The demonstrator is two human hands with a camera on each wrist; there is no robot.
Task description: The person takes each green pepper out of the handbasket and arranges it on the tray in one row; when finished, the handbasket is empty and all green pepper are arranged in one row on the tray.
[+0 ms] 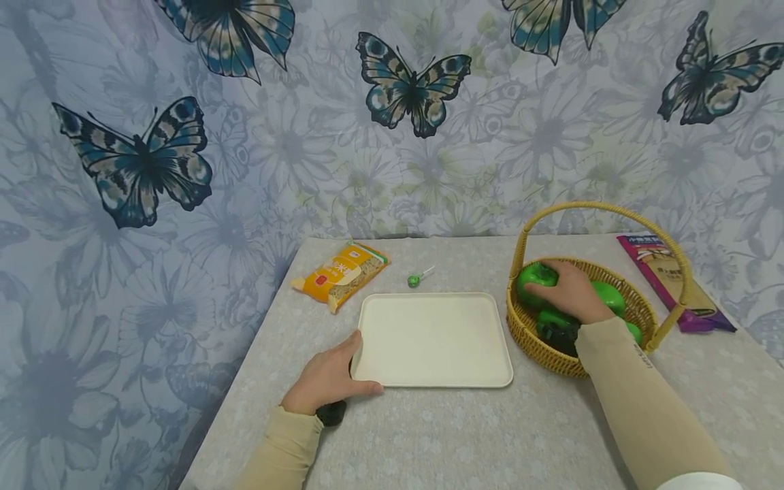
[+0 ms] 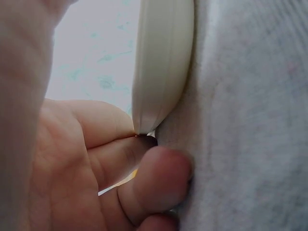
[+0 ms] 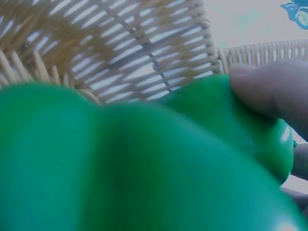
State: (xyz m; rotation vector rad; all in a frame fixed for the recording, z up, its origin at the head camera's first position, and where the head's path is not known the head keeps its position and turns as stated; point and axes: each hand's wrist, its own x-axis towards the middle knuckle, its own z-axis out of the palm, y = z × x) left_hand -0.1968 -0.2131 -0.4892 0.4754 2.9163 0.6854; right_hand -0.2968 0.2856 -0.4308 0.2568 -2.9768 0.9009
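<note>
Fingers of right hand (image 1: 572, 292) curled round a pepper-like green piece (image 1: 536, 274), inside the wicker basket (image 1: 542, 354) at left; best to grip by the body and lift straight past the rim, left hand (image 1: 324, 374) spread against the tray (image 1: 435, 340).

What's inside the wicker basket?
The wicker basket holds several green, pepper-like things; the right hand grips one. That hand and its sleeve cover part of the inside, so the exact count and anything underneath can't be told.

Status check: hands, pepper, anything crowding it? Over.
Left hand touching cream tray. Right hand gripping green pepper inside wicker basket. Other green produce close by; basket handle arches above.
</note>
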